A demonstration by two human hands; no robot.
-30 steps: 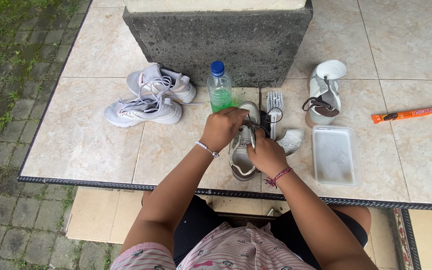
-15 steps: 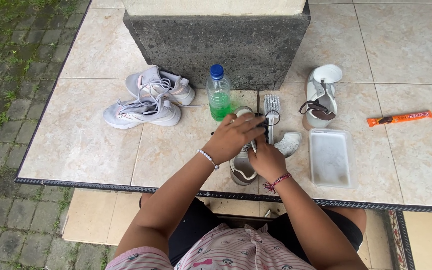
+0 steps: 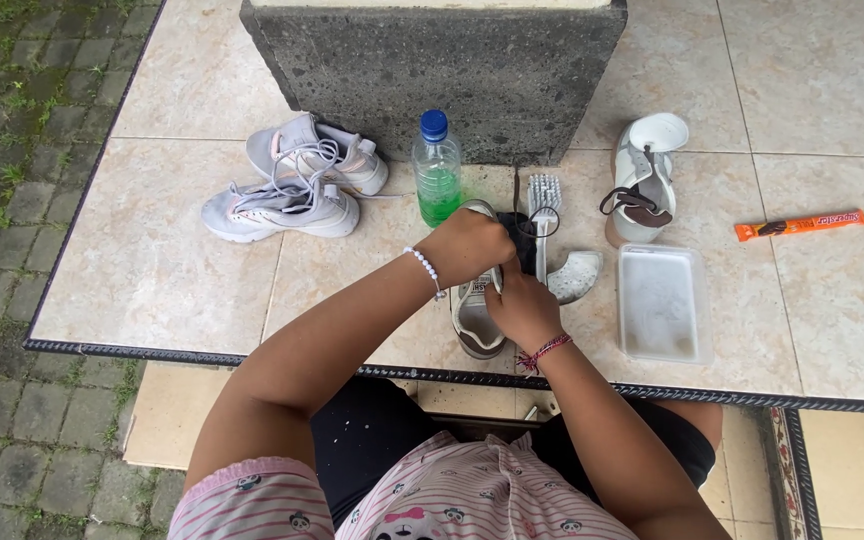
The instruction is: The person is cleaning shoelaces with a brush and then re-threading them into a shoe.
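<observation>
Both hands grip the grey shoe (image 3: pixel 476 322): left hand (image 3: pixel 467 246) clenched at its twelve o'clock end, right hand (image 3: pixel 520 305) pinching the dark lace (image 3: pixel 526 238). Steady pulling, heel pinned, seems wisest.

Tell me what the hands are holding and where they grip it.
Both hands grip a worn shoe on the tiled floor: the left hand at its toe end, the right hand at its middle by the dark laces.

A worn white low-top shoe with a grey-brown insole (image 3: pixel 476 318) lies flat on the beige tiled floor, heel toward six o'clock, toe toward twelve. Its dark laces (image 3: pixel 524 240) bunch at the tongue, partly hidden by fingers.
</observation>
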